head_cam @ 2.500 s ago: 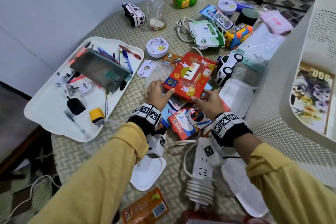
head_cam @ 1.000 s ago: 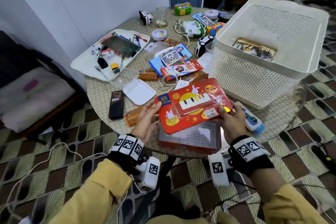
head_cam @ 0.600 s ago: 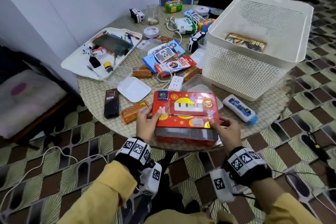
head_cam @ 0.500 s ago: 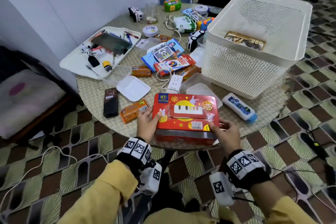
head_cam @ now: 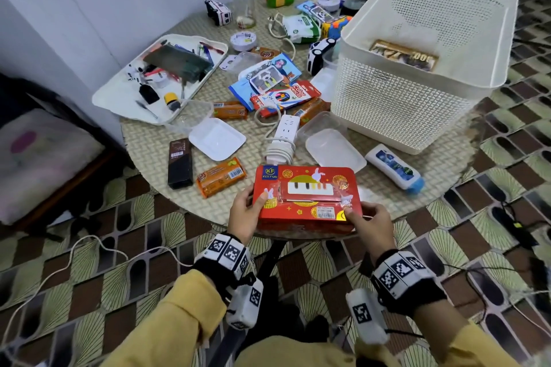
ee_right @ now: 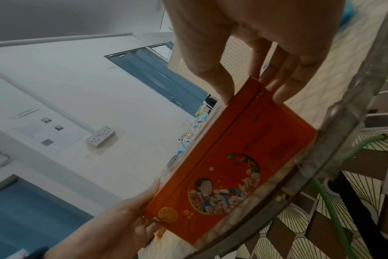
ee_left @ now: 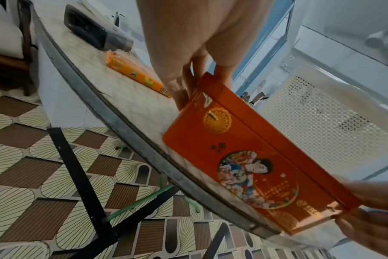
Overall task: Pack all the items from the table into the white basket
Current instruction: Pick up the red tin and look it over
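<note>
**Red box held at the table edge, both hands on it**

Both hands are on the red box. The left hand grips the left end, thumb on the lid and fingers curled under; the left wrist view shows those fingers wrapped round the box's corner. The right hand does the same at the near right corner, thumb on top by the barcode, fingers along the side of the box. So neither hand is loose, both are clamped on it.

The box sits right at the near rim of the round table, its front face overhanging a bit. From the wrist views its bottom looks to be resting on or just over the rim; can't tell which.

Room to move: a power strip and a clear lidded tub lie just behind the box, an orange pack to its left, a white bottle to the right.

The basket stands at the table's right, well apart from the box, open top, with only a flat gold-printed pack in the bottom. The white tray at the left holds pens, a dark flat case and small bits.
</note>
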Demonstrator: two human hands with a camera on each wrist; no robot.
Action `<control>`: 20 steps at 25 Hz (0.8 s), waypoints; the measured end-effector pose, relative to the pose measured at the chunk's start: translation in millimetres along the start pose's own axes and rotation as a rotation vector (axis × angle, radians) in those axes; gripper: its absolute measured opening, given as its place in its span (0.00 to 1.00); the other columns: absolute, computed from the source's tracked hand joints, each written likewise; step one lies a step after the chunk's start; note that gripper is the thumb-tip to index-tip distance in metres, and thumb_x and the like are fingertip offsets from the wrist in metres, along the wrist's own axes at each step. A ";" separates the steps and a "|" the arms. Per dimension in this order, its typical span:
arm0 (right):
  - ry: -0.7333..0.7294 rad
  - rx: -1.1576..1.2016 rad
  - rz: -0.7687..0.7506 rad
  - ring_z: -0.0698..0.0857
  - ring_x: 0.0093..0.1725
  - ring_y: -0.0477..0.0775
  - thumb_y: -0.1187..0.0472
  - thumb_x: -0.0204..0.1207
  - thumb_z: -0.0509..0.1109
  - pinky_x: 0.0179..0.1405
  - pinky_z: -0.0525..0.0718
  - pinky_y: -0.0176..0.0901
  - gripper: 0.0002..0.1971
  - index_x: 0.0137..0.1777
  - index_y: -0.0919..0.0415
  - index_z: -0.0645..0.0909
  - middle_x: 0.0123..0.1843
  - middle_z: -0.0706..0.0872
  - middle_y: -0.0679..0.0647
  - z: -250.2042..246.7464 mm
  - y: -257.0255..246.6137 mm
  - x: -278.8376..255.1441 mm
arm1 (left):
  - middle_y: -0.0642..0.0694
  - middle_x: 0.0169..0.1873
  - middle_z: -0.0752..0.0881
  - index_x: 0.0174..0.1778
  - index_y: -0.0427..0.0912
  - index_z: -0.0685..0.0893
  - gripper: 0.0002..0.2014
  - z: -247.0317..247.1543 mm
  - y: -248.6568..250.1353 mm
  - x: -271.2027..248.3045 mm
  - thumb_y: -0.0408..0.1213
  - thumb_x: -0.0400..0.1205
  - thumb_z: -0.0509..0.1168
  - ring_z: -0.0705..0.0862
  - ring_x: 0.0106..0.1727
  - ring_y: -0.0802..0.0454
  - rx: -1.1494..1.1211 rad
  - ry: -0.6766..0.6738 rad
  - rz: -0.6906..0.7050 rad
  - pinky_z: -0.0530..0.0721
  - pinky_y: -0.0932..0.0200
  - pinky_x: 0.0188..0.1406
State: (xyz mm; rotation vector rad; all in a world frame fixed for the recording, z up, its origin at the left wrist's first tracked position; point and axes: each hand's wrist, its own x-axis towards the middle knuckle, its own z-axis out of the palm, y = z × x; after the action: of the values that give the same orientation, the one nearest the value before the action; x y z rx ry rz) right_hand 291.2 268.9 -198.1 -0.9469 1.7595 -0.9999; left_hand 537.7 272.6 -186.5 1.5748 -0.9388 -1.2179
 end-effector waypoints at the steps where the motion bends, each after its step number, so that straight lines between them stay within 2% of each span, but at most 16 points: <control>1: -0.020 -0.006 0.016 0.84 0.56 0.58 0.62 0.71 0.77 0.58 0.83 0.58 0.18 0.57 0.61 0.76 0.58 0.83 0.60 -1.7 -2.6 0.1 | 0.42 0.59 0.84 0.69 0.39 0.76 0.18 -1.0 -1.9 -0.1 0.37 0.84 0.63 0.85 0.50 0.56 -0.005 -0.009 -0.028 0.85 0.69 0.42; 4: -0.079 0.059 0.090 0.85 0.48 0.53 0.64 0.75 0.72 0.46 0.86 0.54 0.15 0.59 0.61 0.74 0.55 0.83 0.59 -4.0 -14.5 11.2 | 0.42 0.57 0.84 0.69 0.38 0.74 0.18 -5.2 3.0 9.1 0.35 0.83 0.65 0.85 0.48 0.55 -0.111 0.035 -0.136 0.84 0.68 0.38; 5: -0.074 0.078 0.106 0.85 0.46 0.54 0.62 0.77 0.71 0.46 0.86 0.55 0.15 0.61 0.62 0.75 0.56 0.84 0.60 -2.6 -18.9 20.0 | 0.45 0.54 0.84 0.68 0.38 0.74 0.17 -6.1 6.9 15.1 0.36 0.83 0.64 0.85 0.46 0.56 -0.152 0.058 -0.155 0.84 0.68 0.34; 7: -0.068 0.028 0.112 0.86 0.49 0.57 0.53 0.79 0.68 0.55 0.85 0.58 0.18 0.65 0.61 0.75 0.58 0.84 0.60 4.5 -26.6 35.6 | 0.47 0.50 0.85 0.67 0.42 0.75 0.16 -3.0 14.1 26.4 0.40 0.83 0.64 0.86 0.41 0.57 -0.212 0.080 -0.184 0.85 0.66 0.32; 9: -0.089 -0.060 0.085 0.84 0.53 0.58 0.49 0.81 0.64 0.59 0.82 0.54 0.22 0.70 0.60 0.73 0.58 0.83 0.56 15.4 -25.6 42.0 | 0.49 0.49 0.87 0.67 0.49 0.75 0.17 7.6 12.8 29.2 0.45 0.83 0.65 0.89 0.39 0.56 -0.157 0.065 -0.180 0.87 0.61 0.37; 12: -0.055 -0.129 -0.035 0.81 0.55 0.55 0.48 0.83 0.61 0.57 0.78 0.46 0.23 0.72 0.61 0.73 0.56 0.81 0.54 27.1 -14.1 36.4 | 0.55 0.51 0.87 0.70 0.57 0.74 0.22 16.3 1.7 21.1 0.47 0.80 0.69 0.89 0.47 0.55 -0.108 0.091 -0.129 0.88 0.56 0.46; 15: -0.015 -0.125 -0.086 0.83 0.56 0.56 0.46 0.81 0.62 0.55 0.80 0.47 0.25 0.71 0.63 0.74 0.59 0.85 0.57 29.4 -5.7 33.4 | 0.56 0.54 0.86 0.74 0.59 0.71 0.29 13.1 0.2 15.4 0.44 0.77 0.71 0.89 0.48 0.56 -0.193 0.069 -0.158 0.89 0.58 0.43; 18: -0.018 -0.127 -0.100 0.80 0.52 0.49 0.49 0.81 0.63 0.48 0.72 0.37 0.24 0.71 0.64 0.75 0.54 0.82 0.52 29.7 -8.7 32.3 | 0.52 0.56 0.87 0.75 0.59 0.71 0.32 11.2 -2.1 16.2 0.44 0.75 0.74 0.89 0.51 0.51 -0.220 0.072 -0.180 0.89 0.51 0.48; 20: -0.033 -0.106 -0.098 0.80 0.53 0.48 0.49 0.81 0.64 0.47 0.72 0.34 0.24 0.71 0.64 0.75 0.55 0.82 0.52 29.3 -10.5 29.9 | 0.50 0.56 0.87 0.75 0.58 0.71 0.33 12.2 -2.8 15.3 0.43 0.74 0.75 0.89 0.52 0.50 -0.217 0.078 -0.184 0.89 0.50 0.48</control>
State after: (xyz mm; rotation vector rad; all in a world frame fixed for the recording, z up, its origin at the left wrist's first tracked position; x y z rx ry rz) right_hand 310.5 231.3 -206.6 -1.1192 1.7673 -0.9543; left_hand 529.3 256.7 -194.8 1.5465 -0.6000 -1.3271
